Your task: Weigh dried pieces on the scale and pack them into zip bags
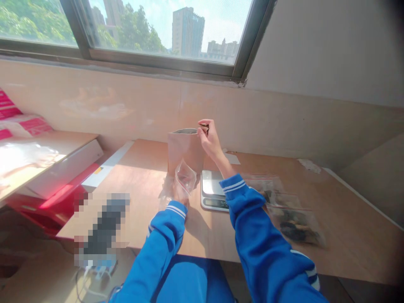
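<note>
A brown stand-up pouch [184, 149] stands upright on the wooden table [347, 235] with its mouth open. My right hand [208, 141] is raised at the pouch's top right corner, fingers pinched on a small dark piece just above the rim. My left hand [179, 194] is mostly hidden behind a clear plastic zip bag [184, 179] that it grips near the table, in front of the pouch. A small digital scale [213, 190] lies right of the clear bag, under my right forearm.
Several clear bags with dark contents [293, 221] lie on the table to the right. A white slip of paper [232, 158] rests behind the scale. On the left sit a lower side table with plastic wrap [28, 155], red-and-white boxes [22, 124] and a blurred-out object [102, 227].
</note>
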Demonstrator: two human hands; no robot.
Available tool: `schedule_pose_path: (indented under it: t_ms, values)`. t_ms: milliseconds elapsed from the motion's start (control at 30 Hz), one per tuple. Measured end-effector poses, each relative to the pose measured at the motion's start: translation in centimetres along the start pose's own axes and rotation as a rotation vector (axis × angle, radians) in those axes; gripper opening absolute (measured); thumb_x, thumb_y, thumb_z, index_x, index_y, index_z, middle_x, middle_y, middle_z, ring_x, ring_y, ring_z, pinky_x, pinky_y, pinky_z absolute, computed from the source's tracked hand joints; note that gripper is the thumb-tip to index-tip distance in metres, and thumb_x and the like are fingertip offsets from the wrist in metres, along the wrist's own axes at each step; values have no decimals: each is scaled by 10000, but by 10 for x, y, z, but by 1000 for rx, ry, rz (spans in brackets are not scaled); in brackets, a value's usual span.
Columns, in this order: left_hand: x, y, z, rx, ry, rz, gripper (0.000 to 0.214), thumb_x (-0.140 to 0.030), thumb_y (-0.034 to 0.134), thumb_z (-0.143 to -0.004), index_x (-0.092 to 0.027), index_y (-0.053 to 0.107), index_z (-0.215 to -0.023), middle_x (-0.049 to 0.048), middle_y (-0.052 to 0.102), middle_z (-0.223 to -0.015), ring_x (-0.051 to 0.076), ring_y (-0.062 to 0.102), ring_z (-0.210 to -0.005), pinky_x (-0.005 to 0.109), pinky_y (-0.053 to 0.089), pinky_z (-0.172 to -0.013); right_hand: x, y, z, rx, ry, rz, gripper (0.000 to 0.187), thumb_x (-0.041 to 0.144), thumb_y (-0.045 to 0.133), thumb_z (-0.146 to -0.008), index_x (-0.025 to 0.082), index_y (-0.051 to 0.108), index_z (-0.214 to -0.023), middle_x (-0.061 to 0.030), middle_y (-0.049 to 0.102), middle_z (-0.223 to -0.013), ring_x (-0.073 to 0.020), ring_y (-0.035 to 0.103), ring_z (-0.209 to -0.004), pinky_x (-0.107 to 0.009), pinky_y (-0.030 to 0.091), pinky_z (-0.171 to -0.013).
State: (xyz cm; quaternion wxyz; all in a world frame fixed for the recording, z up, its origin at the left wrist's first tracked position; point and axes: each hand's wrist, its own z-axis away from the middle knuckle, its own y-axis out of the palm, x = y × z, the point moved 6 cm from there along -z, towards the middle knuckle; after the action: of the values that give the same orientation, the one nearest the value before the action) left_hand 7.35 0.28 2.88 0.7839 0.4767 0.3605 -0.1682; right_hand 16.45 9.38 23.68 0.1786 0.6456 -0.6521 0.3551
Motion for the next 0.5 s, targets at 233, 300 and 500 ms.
schedule_pose_path:
  t_ms: [233,300,500]
  values:
    - [3,-7,-5,24,-13,-69,442,-460,509,-891,-115,622,-1143,115,704,-834,212,672,-761,325,528,-691,-29,29,-35,111,-78,121,136,231,416,-878,197,480,-993,-70,560,-1045,-155,538,-939,-293,431,-901]
    - [7,-9,-11,22,-19,-64,458,-477,494,-895,-134,605,-1176,107,704,-835,212,668,-770,318,526,-682,-34,27,-29,104,-25,87,160,241,426,-863,196,489,-1003,-47,576,-995,-146,536,-866,-276,436,-847]
    - [11,-11,-15,70,24,-97,391,-429,537,-884,-167,607,-1165,99,716,-879,229,671,-864,298,532,-712,-28,26,-26,205,21,161,103,232,470,-833,200,561,-872,-26,613,-875,-179,530,-832,-313,445,-812]
